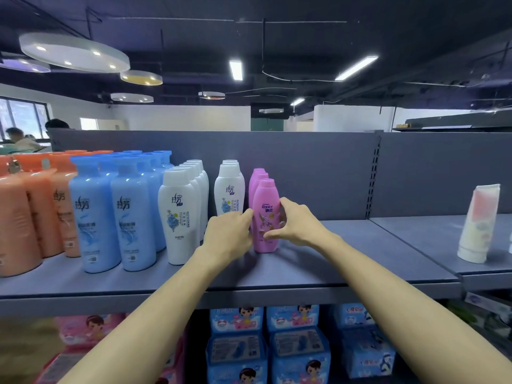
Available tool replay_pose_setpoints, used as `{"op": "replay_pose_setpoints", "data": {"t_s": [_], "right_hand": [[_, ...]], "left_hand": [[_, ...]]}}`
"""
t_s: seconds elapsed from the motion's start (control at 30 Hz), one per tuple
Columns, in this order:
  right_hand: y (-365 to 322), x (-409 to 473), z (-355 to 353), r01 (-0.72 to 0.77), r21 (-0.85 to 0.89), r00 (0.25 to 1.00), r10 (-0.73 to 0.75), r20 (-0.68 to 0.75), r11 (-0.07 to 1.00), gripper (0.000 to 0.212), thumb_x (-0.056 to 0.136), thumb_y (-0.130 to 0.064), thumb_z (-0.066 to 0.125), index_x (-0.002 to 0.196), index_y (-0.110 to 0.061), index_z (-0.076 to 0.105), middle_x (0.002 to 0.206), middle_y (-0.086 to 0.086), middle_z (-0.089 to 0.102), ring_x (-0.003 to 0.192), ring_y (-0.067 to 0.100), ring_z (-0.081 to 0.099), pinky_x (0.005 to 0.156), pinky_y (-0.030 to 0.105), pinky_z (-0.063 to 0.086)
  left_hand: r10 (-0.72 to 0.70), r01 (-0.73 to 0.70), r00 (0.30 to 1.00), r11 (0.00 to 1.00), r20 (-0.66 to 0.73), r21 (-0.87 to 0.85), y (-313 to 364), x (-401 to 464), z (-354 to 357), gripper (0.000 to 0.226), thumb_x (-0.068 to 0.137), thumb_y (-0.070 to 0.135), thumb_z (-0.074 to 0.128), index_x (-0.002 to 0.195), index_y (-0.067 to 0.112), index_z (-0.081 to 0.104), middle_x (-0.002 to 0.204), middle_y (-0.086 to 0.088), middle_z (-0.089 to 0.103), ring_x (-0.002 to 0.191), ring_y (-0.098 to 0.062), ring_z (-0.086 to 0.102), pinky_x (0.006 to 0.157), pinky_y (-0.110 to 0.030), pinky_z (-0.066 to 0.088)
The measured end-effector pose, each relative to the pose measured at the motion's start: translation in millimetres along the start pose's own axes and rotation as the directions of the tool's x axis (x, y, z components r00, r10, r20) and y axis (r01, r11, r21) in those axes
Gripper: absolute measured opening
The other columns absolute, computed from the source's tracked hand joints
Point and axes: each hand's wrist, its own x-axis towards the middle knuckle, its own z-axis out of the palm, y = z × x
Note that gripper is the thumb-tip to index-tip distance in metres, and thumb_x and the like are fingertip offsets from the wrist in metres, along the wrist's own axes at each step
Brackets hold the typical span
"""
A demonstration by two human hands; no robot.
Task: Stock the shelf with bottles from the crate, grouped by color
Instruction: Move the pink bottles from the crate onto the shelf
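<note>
— What's the bottle look like from where you sit?

— I've got a pink bottle standing upright on the grey shelf, front of a short pink row that runs back toward the panel. It's glossy, with a rounded pink cap, a purple logo high on the label and a floral print under it. The base sits flat on the shelf.

— And its neighbours?

— Just left of it are white bottles, then another white row, then blue bottles, then orange bottles at the far left. Well off to the right, on the next shelf section, a pale tube stands on its cap, tilted.

— How are my hands placed?

— Both arms reach forward and up over the shelf edge, converging on that front pink bottle. My left hand comes in from the left, knuckles toward the camera, fingers curled, with the fingertips against the bottle's left side. My right hand comes from the right: fingers wrap round the bottle's right side near the label, and the thumb presses low on the front. So the bottle is held between the two hands.

— Anything under the shelf?

— Blue packs with a cartoon face, and pink packs to their left.
</note>
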Motion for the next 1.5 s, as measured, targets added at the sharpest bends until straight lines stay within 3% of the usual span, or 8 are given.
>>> {"op": "replay_pose_setpoints", "data": {"t_s": [0.13,0.37,0.83,1.03,1.2,1.37,1.5], "right_hand": [[8.6,18.1,3.1,-0.015,-0.029,1.000,0.015,-0.014,0.999,0.058,0.063,-0.038,0.089,0.104,-0.018,0.053,0.095,-0.005,0.064,0.085,0.017,0.063,0.075,0.034,0.053],[17.6,36.0,14.5,-0.052,0.029,0.998,0.053,-0.037,0.998,0.061,0.061,-0.036,0.090,0.105,-0.017,0.054,0.095,-0.003,0.067,0.087,0.019,0.066,0.081,0.040,0.055],[18.2,35.1,23.9,-0.148,-0.015,0.987,0.147,-0.062,0.989,0.056,0.065,-0.038,0.086,0.104,-0.020,0.050,0.099,0.003,0.065,0.090,0.026,0.065,0.079,0.044,0.056],[9.4,16.8,16.8,-0.209,-0.061,0.976,0.205,-0.072,0.976,0.057,0.071,-0.040,0.083,0.106,-0.013,0.046,0.099,0.007,0.063,0.089,0.027,0.061,0.072,0.038,0.052],[-15.2,-13.4,4.4,-0.169,-0.139,0.985,0.162,-0.065,0.976,0.049,0.077,-0.040,0.078,0.107,-0.014,0.050,0.102,0.005,0.062,0.091,0.027,0.061,0.078,0.042,0.054],[-42.4,-79.6,4.1,0.019,-0.398,0.997,-0.046,-0.058,0.917,0.037,0.086,-0.041,0.068,0.110,-0.017,0.052,0.103,0.001,0.064,0.092,0.027,0.063,0.080,0.041,0.052],[-63.2,-117.3,16.8,0.066,-0.454,0.995,-0.092,-0.035,0.888,0.038,0.090,-0.045,0.061,0.113,-0.017,0.050,0.106,0.002,0.061,0.098,0.029,0.061,0.082,0.042,0.050]], "left_hand": [[-0.015,0.015,1.000,1.000,-0.014,-0.001,-4.1,9.4,12.3,0.014,0.087,0.028,0.049,0.097,0.018,0.045,0.094,-0.001,0.066,0.087,-0.030,0.063,0.063,-0.035,0.045],[-0.023,0.023,1.000,1.000,-0.013,0.006,-7.8,15.2,24.4,0.016,0.086,0.030,0.050,0.096,0.018,0.044,0.094,-0.001,0.065,0.086,-0.030,0.061,0.060,-0.033,0.037],[-0.034,0.034,0.999,0.999,0.014,0.007,-12.6,14.5,28.3,0.022,0.085,0.029,0.051,0.103,0.018,0.047,0.098,-0.001,0.065,0.089,-0.030,0.062,0.061,-0.033,0.036],[-0.036,0.035,0.999,0.999,0.025,0.019,-10.7,1.2,12.5,0.019,0.086,0.028,0.051,0.101,0.018,0.046,0.102,-0.003,0.064,0.090,-0.032,0.061,0.062,-0.033,0.032],[-0.017,0.017,1.000,1.000,0.016,-0.021,-9.5,-18.2,-10.9,0.018,0.087,0.029,0.051,0.098,0.017,0.044,0.095,-0.002,0.063,0.089,-0.031,0.060,0.061,-0.033,0.033],[0.060,-0.070,0.993,0.993,-0.101,-0.098,-12.6,-74.2,-31.8,0.026,0.089,0.033,0.050,0.111,0.019,0.051,0.092,0.004,0.062,0.090,-0.023,0.057,0.061,-0.035,0.046],[0.110,-0.125,0.978,0.989,-0.175,-0.081,-12.6,-109.4,-36.0,0.028,0.085,0.034,0.057,0.109,0.018,0.058,0.087,0.003,0.062,0.087,-0.022,0.056,0.052,-0.031,0.040]]}}
